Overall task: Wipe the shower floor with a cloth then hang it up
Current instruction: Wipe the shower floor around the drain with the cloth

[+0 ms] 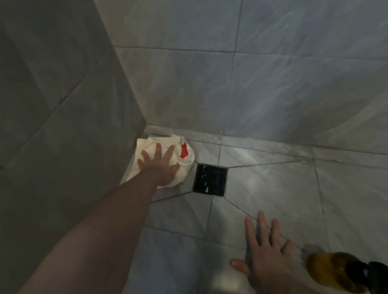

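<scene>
Pressing white cloth (163, 160) under left hand (158, 167); bottle (337, 272) blurred, edge-cropped.

No text, label, brand, number or sign can be read anywhere in the head view. The white cloth (165, 159) carries a red patch, but no letters show on it. The amber bottle (334, 272) lying on the shower floor (276, 185) is blurred, and any label on it cannot be made out. The tiles and the dark square drain (210, 180) bear no markings.
</scene>
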